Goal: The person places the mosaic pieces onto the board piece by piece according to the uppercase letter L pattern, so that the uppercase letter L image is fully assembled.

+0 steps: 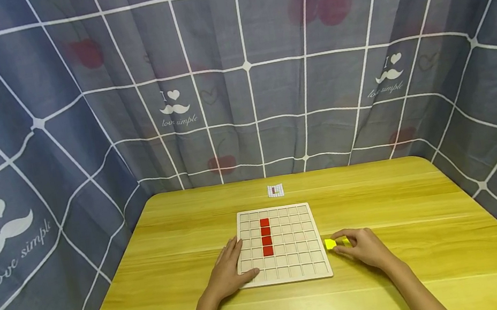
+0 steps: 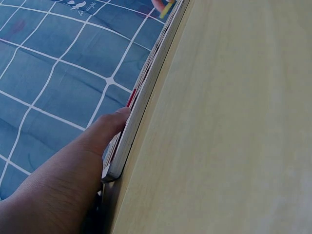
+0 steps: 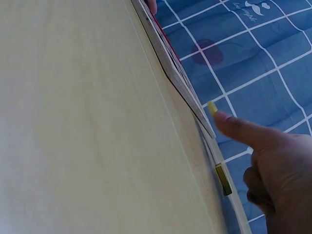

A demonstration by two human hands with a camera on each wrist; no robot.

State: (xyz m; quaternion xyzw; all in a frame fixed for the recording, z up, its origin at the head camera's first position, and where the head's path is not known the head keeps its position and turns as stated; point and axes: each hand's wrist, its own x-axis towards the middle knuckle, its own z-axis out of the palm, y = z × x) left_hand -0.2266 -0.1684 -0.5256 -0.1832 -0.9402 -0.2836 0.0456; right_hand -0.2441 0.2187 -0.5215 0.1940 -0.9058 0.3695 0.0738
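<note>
A pale square grid board lies on the table, with a column of several red square tiles set in its cells. My left hand rests along the board's left edge, fingers straight, thumb over the lower left corner; the left wrist view shows that thumb on the rim. Just off the board's right side, my right hand pinches a yellow square tile between thumb and fingers. Another yellow tile lies on the table under this hand, partly hidden by the fingers in the head view.
Behind the board, near the table's far edge, lies a small white card printed with a grid and a coloured pattern. The wooden table meets a grey-blue checked curtain at the back and sides.
</note>
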